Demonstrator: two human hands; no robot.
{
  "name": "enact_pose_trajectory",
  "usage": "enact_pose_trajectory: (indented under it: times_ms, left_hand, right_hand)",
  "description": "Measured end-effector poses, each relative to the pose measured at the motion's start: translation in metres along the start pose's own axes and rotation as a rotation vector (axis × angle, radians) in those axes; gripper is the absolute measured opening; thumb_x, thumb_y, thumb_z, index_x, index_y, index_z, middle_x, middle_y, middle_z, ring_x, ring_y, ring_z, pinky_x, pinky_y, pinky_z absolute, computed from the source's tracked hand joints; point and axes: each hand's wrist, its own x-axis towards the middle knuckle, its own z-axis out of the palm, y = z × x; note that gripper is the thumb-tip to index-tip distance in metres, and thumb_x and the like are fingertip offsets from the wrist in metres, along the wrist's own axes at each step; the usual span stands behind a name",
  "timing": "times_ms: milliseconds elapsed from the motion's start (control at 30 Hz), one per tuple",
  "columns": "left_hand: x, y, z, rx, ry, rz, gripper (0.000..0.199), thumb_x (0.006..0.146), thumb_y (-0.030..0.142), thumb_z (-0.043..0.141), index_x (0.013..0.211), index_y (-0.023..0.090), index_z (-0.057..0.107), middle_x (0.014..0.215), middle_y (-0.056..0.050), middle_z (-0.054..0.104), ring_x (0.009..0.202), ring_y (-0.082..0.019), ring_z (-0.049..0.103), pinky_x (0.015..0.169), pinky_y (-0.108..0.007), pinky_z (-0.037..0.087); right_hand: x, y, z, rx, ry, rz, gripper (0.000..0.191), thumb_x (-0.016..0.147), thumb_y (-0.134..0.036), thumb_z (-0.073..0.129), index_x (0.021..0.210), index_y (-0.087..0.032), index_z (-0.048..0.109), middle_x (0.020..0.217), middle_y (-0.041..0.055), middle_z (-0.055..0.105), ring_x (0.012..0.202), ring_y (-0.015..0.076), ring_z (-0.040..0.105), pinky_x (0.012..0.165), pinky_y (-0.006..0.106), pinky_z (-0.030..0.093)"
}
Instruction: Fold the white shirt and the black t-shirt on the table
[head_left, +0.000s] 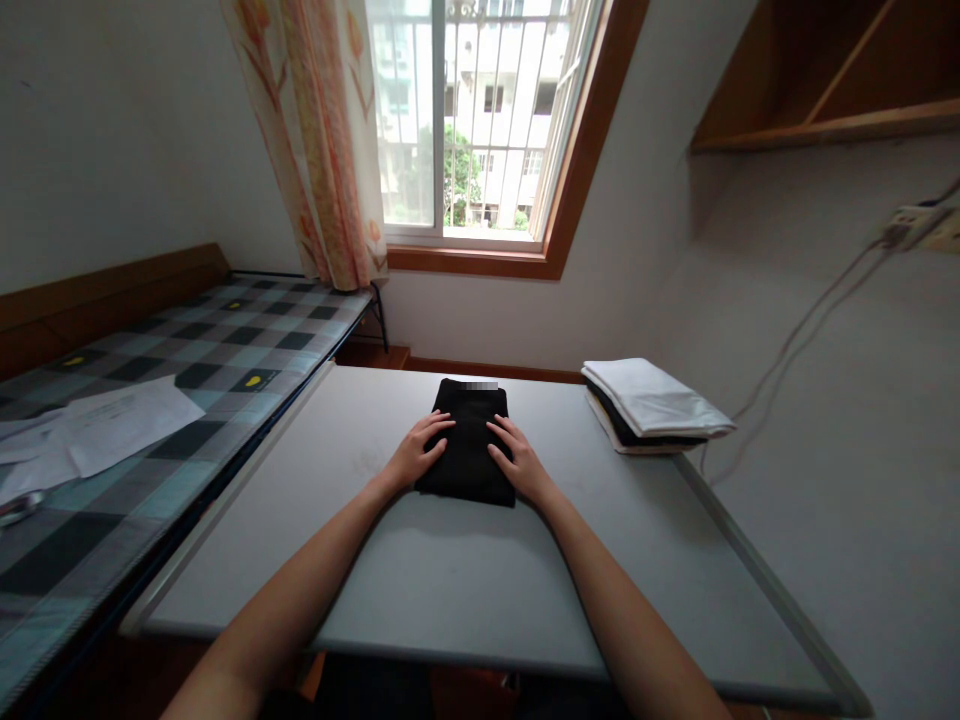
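A black folded cloth (471,455) lies flat near the middle of the white table (450,580), its shape a neat upright rectangle. My left hand (420,450) rests on its left edge, fingers spread over the fabric. On the right edge lies my right hand (519,460), its fingers also apart and flat on the cloth. Neither hand grips anything. A stack of folded cloths, white on top (652,397) with black and pale layers beneath, sits at the table's back right corner.
Left of the table stands a bed with a checkered cover (262,340), papers (127,425) lying on it. A curtain (330,150) hangs by the barred window. On the right wall are a wooden shelf (885,122) and a socket with a cable (911,225).
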Motion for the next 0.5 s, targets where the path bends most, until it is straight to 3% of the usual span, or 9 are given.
enact_pose_trajectory:
  times_ms: [500]
  left_hand:
    - [0.0002, 0.0008, -0.0004, 0.005, -0.007, -0.009, 0.037, 0.092, 0.029, 0.048, 0.126, 0.023, 0.060, 0.139, -0.006, 0.054, 0.137, -0.023, 0.040, 0.116, -0.050, 0.031]
  right_hand:
    - [0.0003, -0.0015, -0.0009, 0.003, -0.003, -0.001, 0.046, 0.092, -0.043, 0.050, 0.135, -0.027, 0.055, 0.149, 0.0077, 0.042, 0.140, 0.0249, 0.034, 0.116, 0.050, 0.027]
